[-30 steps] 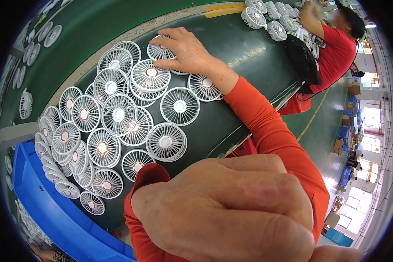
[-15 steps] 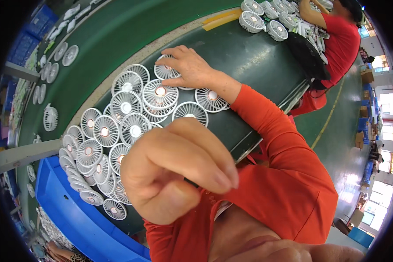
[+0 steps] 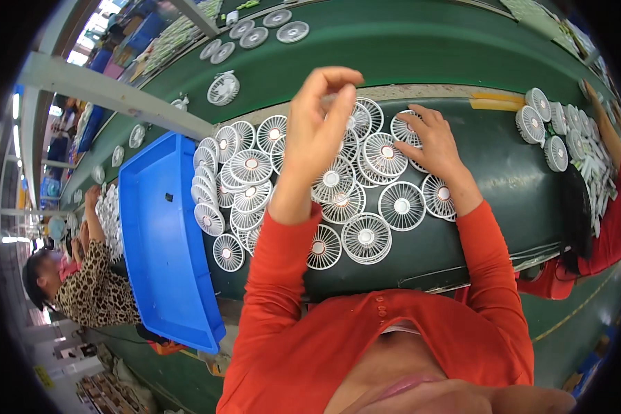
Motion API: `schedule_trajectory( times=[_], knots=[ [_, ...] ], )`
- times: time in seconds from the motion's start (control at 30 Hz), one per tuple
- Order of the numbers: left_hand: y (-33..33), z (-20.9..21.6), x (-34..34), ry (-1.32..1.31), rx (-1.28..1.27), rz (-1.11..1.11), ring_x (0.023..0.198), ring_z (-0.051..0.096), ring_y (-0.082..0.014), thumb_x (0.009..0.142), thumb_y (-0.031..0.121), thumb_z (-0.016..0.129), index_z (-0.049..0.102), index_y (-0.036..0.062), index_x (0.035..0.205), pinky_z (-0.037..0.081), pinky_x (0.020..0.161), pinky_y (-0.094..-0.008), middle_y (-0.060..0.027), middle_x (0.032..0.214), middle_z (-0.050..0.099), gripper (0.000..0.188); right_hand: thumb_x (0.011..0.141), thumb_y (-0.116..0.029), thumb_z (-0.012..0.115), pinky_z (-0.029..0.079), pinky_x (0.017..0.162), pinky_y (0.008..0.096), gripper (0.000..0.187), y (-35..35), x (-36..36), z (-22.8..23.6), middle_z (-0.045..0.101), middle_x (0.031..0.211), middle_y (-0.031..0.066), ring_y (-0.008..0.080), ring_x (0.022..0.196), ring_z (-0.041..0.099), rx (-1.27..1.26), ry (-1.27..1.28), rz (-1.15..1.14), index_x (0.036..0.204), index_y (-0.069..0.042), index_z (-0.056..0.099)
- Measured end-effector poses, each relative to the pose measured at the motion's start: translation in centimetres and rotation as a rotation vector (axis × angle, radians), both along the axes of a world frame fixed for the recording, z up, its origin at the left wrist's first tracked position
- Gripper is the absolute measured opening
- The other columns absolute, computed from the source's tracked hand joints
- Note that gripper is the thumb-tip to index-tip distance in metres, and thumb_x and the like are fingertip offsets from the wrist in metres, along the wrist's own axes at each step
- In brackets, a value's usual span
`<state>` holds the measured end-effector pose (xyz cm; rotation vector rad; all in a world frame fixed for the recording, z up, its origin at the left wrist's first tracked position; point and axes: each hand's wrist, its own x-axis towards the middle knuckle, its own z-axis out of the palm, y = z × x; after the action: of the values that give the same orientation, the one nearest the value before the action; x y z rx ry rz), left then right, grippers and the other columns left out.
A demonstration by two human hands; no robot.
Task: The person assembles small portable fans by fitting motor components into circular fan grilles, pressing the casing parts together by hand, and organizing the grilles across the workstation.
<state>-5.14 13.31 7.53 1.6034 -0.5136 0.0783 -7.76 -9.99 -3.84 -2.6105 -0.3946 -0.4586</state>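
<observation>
A white fan cover lay on the far part of the surface, under the right hand, whose grip was spread across it as before. The left hand, curled close to the lens half a second earlier, had moved out above the pile of covers, its thumb and fingertips apart. The view had swung, bringing the whole blue tray into sight left of the pile. The dark green surface shone dully; beyond ran a green belt. A co-worker in leopard print sat at far left.
</observation>
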Motion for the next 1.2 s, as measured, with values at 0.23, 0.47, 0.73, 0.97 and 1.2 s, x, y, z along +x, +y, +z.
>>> schedule_trajectory(
  times=[0.23,0.47,0.73,0.97,1.2],
  knots=[
    [11.3,-6.4,15.7,-0.413,0.768,0.632,0.115,0.053,-0.0365,0.086,0.019,0.062,0.058,0.0068,0.120,0.042,0.097,-0.0458,-0.0182,0.120,0.059,0.036,0.074,-0.033,0.075,0.039,0.097,0.0470,0.052,0.2,0.1,-0.2,0.053,0.130,0.0157,0.0338,0.118,0.048,0.003,-0.021,0.012,0.119,-0.011,0.061],
    [19.2,-10.4,21.6,0.229,1.140,0.923,0.121,0.051,-0.0378,0.087,0.024,0.059,0.053,0.0093,0.129,0.044,0.097,-0.0473,-0.0158,0.132,0.054,0.045,0.072,-0.030,0.076,0.039,0.097,0.0466,0.053,0.1,-0.1,0.2,0.052,0.131,0.0143,0.0331,0.119,0.048,0.025,0.009,0.006,0.119,-0.011,0.061],
    [14.3,-10.8,19.0,0.162,0.986,0.725,0.102,0.061,-0.0419,0.091,0.027,0.050,0.061,0.0048,0.107,0.048,0.086,-0.0506,-0.0250,0.106,0.065,0.029,0.069,-0.024,0.080,0.040,0.098,0.0441,0.056,-0.3,-0.1,0.8,0.052,0.130,0.0138,0.0340,0.118,0.048,0.106,0.032,0.044,0.120,-0.011,0.061],
    [3.9,-8.4,8.7,-0.133,0.217,0.510,0.085,0.065,-0.0358,0.092,0.022,0.056,0.060,0.0008,0.107,0.050,0.074,-0.0408,-0.0205,0.092,0.067,0.026,0.063,-0.014,0.082,0.041,0.100,0.0435,0.069,3.9,-0.7,6.7,0.048,0.137,0.0146,0.0353,0.121,0.046,0.312,-0.186,0.117,0.127,-0.009,0.056],
    [-1.6,-7.8,0.2,0.554,-0.837,-0.153,0.096,0.062,-0.0136,0.102,0.035,0.044,0.051,0.0062,0.123,0.052,0.082,-0.0306,-0.0050,0.112,0.061,0.036,0.060,-0.016,0.084,0.040,0.099,0.0470,0.076,8.8,-0.4,7.5,0.044,0.134,0.0163,0.0385,0.119,0.045,0.253,-0.260,0.179,0.130,-0.014,0.055]
  ],
)
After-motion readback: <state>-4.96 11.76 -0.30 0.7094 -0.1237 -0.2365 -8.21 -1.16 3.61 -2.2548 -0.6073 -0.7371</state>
